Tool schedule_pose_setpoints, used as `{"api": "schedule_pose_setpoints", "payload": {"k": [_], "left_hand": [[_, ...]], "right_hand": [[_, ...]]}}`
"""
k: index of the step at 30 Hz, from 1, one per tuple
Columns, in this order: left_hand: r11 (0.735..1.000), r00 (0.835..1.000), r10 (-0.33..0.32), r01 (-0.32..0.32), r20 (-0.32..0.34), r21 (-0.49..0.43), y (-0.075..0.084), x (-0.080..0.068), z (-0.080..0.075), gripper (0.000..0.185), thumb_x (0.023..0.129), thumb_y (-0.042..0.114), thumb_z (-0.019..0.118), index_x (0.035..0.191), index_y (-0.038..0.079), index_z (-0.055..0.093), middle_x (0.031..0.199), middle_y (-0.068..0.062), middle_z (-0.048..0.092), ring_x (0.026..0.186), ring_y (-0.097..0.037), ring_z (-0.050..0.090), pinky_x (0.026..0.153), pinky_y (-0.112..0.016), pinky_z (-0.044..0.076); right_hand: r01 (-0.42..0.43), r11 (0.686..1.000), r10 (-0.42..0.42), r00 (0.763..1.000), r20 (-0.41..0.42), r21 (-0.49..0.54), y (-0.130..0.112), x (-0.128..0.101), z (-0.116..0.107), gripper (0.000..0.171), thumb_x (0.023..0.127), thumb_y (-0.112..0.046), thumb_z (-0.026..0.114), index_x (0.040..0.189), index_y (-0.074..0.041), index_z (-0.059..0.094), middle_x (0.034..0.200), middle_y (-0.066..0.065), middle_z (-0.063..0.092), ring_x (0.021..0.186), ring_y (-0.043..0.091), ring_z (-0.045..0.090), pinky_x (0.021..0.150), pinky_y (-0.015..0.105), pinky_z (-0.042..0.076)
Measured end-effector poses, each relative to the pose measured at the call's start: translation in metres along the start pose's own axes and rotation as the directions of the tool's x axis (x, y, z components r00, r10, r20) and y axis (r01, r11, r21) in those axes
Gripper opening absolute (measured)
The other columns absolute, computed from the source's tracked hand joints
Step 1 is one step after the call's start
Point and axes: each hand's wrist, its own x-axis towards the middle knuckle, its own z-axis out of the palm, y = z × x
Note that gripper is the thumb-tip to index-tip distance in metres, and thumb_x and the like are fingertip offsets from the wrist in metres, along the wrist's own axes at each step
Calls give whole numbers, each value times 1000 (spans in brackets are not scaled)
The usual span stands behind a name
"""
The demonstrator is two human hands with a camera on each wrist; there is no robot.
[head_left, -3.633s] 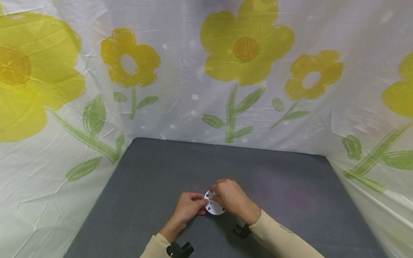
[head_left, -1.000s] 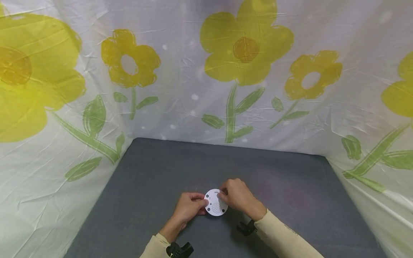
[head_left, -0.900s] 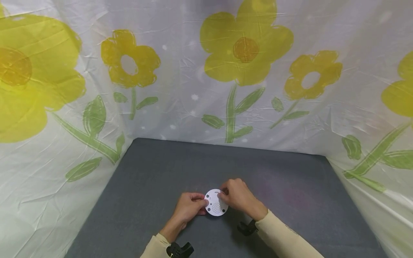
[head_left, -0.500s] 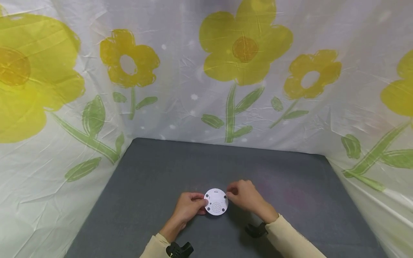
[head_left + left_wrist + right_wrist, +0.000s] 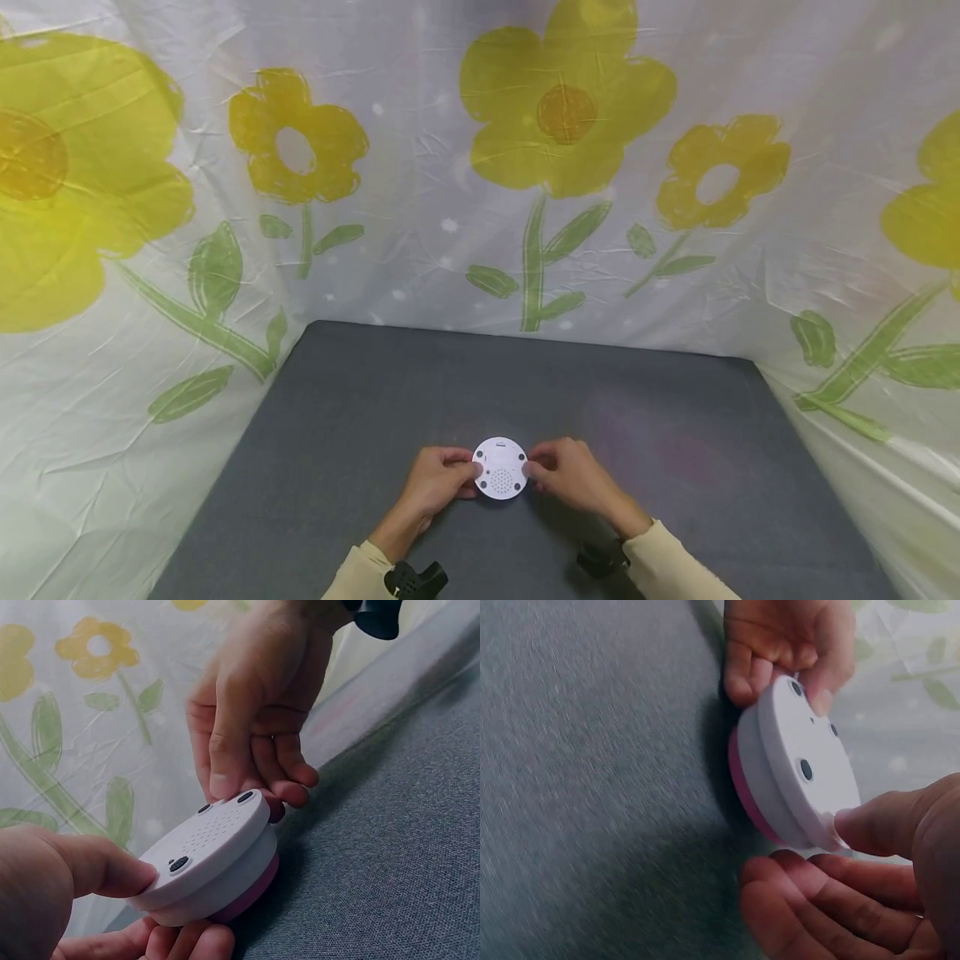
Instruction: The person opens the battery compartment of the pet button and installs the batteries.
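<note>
Resting on the grey felt surface (image 5: pixel 360 433) close to the person, the round white device (image 5: pixel 501 468) with a pink underside sits gripped between both hands. Left hand (image 5: pixel 438 483) pinches its left edge, thumb on top, fingers curled beneath; right hand (image 5: pixel 573 479) pinches the right edge the same way. Beyond, the grey mat runs back to a crinkled sheet printed with yellow flowers (image 5: pixel 562 117). Moments ago the right hand worked on top of the device; now it has come down to the rim.

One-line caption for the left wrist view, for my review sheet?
Both hands, left hand and right hand, hold a round white device with a pink underside, tilted above the grey mat.
</note>
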Motion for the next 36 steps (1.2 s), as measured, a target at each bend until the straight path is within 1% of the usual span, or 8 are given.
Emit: {"api": "schedule_pose_setpoints", "payload": {"k": [5, 9, 13, 17, 20, 25, 31, 36], "left_hand": [[1000, 1000, -5, 5, 2, 1, 0, 1, 0, 32, 93, 4, 79, 119, -14, 72, 96, -13, 79, 75, -17, 75, 69, -32, 69], [1000, 1000, -6, 6, 3, -4, 0, 1, 0, 35, 93, 4, 79, 121, -14, 72, 97, -13, 79, 77, -17, 75, 69, -32, 69], [999, 1000, -7, 7, 4, -34, 3, 0, 0, 38, 94, 3, 78, 128, -13, 70, 103, -14, 78, 82, -17, 75, 70, -35, 70], [997, 1000, -2, 2, 2, -74, 7, -1, 0, 40, 95, 1, 76, 132, -12, 68, 107, -16, 78, 86, -18, 76, 72, -38, 70], [996, 1000, 4, -4, -3, -93, 11, 0, 1, 37, 98, 4, 75, 131, -11, 70, 109, -17, 79, 88, -19, 76, 76, -39, 71], [996, 999, 10, -13, -35, -84, 20, 1, 1, 29, 106, 17, 72, 125, -5, 75, 112, -15, 77, 90, -20, 76, 82, -44, 71], [999, 998, 34, -36, -59, -39, 25, -1, 0, 27, 100, 17, 81, 120, 0, 76, 113, -15, 77, 95, -20, 74, 84, -42, 70], [997, 997, 59, -61, -48, -48, 25, 0, -2, 35, 99, 15, 82, 125, -7, 73, 115, -21, 78, 96, -25, 78, 88, -42, 70]], "right_hand": [[3, 997, -3, 1000, 7, 76, 5, 0, 7, 12, 103, -12, 73, 106, -2, 78, 80, 6, 80, 62, 14, 73, 56, 26, 61], [3, 996, -2, 1000, -12, 87, 7, 0, 10, 11, 102, -11, 73, 106, -2, 78, 79, 6, 80, 61, 15, 73, 55, 27, 61], [9, 995, -3, 998, -57, 94, 6, 0, 12, 13, 101, -10, 74, 111, -1, 77, 80, 6, 80, 63, 15, 74, 56, 25, 61], [2, 987, 18, 992, -122, 162, 2, 1, 13, 17, 100, -7, 74, 114, 3, 75, 84, 9, 81, 64, 19, 76, 58, 26, 64], [-15, 975, 52, 985, -165, 220, -1, 1, 13, 21, 103, -11, 74, 116, 4, 74, 85, 11, 81, 65, 22, 77, 59, 28, 66], [-44, 952, 113, 970, -214, 302, -6, 1, 12, 27, 108, -23, 71, 115, 2, 75, 87, 15, 80, 70, 27, 79, 63, 34, 68], [-35, 943, 118, 965, -233, 330, -8, 1, 13, 28, 106, -25, 74, 113, 1, 74, 94, 19, 81, 75, 32, 81, 68, 39, 70], [1, 924, 98, 966, -240, 382, -5, 1, 14, 23, 102, -16, 79, 110, 4, 72, 95, 22, 80, 80, 38, 81, 72, 46, 70]]}}
